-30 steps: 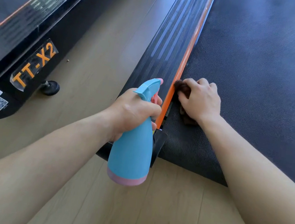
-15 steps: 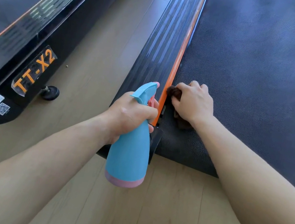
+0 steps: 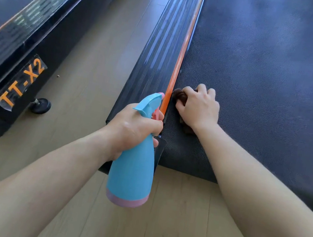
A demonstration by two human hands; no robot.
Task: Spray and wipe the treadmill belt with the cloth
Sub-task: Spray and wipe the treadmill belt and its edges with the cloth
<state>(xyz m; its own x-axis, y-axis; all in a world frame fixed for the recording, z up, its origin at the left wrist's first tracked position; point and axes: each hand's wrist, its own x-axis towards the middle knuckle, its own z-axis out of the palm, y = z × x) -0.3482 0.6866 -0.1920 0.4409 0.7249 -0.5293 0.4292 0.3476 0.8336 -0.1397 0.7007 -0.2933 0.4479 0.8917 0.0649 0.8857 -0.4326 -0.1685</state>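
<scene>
Right hand (image 3: pixel 199 107) is curled knuckles-up, bunching the brown cloth (image 3: pixel 180 96) onto the treadmill belt (image 3: pixel 260 84), right beside the orange strip (image 3: pixel 177 68). Left hand (image 3: pixel 135 129) wraps the blue spray bottle (image 3: pixel 132 168), arm stretched forward.

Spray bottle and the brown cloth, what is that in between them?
An orange strip runs between the nozzle of the spray bottle and the cloth, along the left edge of the treadmill belt. The head view shows it.

Obs: cloth (image 3: pixel 179 97) on belt (image 3: pixel 262 74), near-left corner, beside side rail (image 3: pixel 161 57); spray bottle (image 3: pixel 133 166) left of it (over rail's near end); second treadmill (image 3: pixel 29 45) far left.
</scene>
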